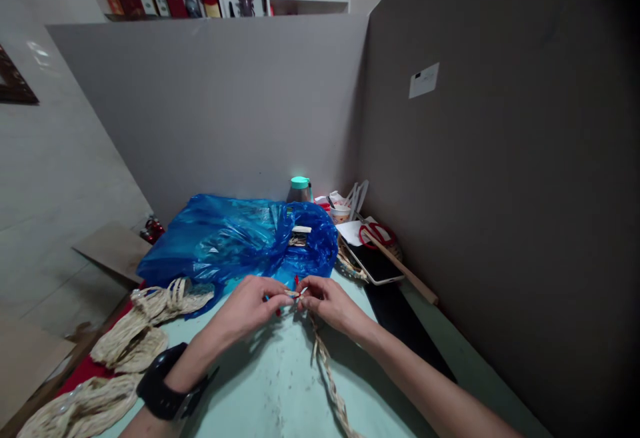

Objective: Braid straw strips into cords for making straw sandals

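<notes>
Above the middle of the table, my left hand (254,303) and my right hand (329,299) nearly meet at the fingertips. Both are closed in a pinch on the end of a braided straw cord (327,373), where small red bits (297,282) stick out. From beneath my right hand the cord runs down the table toward me, with a few loose strands at its side. My fingers partly hide the pinched end. A black watch (167,381) is on my left wrist.
A crumpled blue plastic bag (215,238) lies behind my hands. Straw bundles (125,341) line the left edge of the pale green table (270,391). At right are a phone (375,261), red-handled scissors (383,231) and a wooden stick (405,268). Grey partitions (240,105) rise behind and right.
</notes>
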Tool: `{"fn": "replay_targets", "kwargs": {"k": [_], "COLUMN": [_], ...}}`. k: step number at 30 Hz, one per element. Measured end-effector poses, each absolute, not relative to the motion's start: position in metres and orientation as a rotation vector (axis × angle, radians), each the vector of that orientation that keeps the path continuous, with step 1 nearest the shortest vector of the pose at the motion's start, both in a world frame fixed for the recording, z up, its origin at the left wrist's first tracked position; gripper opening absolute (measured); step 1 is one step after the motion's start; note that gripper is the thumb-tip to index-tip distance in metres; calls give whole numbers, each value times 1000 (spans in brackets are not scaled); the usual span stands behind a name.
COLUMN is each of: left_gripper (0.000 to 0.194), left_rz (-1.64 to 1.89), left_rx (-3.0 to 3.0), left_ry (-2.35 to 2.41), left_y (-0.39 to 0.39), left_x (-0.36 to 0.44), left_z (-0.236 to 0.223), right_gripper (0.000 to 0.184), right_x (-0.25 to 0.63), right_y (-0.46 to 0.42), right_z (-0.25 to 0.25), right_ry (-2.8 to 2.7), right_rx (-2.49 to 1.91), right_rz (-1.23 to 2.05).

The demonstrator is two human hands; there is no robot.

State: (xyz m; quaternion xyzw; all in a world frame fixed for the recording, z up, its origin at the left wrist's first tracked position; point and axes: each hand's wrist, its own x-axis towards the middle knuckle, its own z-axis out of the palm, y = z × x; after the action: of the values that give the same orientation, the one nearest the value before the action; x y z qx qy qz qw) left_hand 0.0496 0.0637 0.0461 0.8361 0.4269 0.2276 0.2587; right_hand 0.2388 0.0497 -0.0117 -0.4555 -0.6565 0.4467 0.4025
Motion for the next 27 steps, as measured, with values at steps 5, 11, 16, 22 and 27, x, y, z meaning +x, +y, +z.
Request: {"fn": "replay_targets", "kwargs": {"k": [5,11,16,22,27], "left_gripper": [23,22,20,29,37], "left_rz": [612,597,529,497,517], "left_rx": [2513,2704,2641,2391,2098], "left_ry": [1250,1432,1432,1234,1083], "left_y": [67,64,61,70,75], "left_x": [56,63,68,63,61], "left_z": [31,17,2,10,16], "right_gripper": [16,13,14,15,15], "right_x": [239,236,237,238,238], "right_y": [50,53,53,52,51], "right_z": [-13,-22,-22,-21,-25], "right_ry": [-1632,-1602,-1580,-1578,-1609], "right_rx": [-1151,-1153,-1152,-1141,-1130], "right_rz": [1164,1182,1191,1208,1206]}}
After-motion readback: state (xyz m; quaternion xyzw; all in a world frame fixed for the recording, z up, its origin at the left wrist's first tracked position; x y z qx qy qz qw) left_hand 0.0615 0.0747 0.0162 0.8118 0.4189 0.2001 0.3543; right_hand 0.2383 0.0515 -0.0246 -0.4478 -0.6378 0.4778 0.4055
